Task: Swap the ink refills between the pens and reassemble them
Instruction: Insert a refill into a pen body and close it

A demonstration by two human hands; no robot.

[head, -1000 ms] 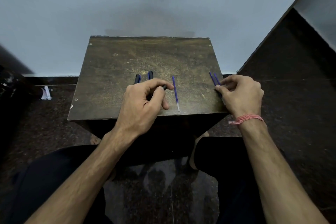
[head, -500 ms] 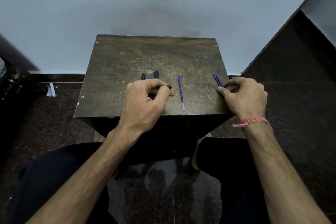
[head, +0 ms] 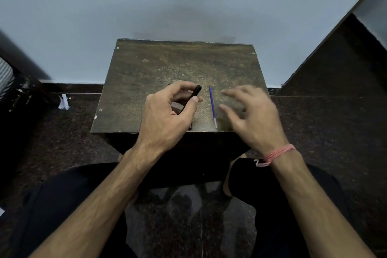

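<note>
Here, thin blue refill (head: 212,107) flat on table (head: 146,73); tip seemingly silver.

Bare across the stool top's (head: 146,65) far half, wall edge to both far corners. Near the front edge, blocked by a blue refill (head: 212,107) at mid-width.

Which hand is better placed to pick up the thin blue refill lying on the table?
Right. The right hand hovers open and empty just beside the thin blue ink refill, while the left hand is occupied pinching a black pen barrel.
</note>
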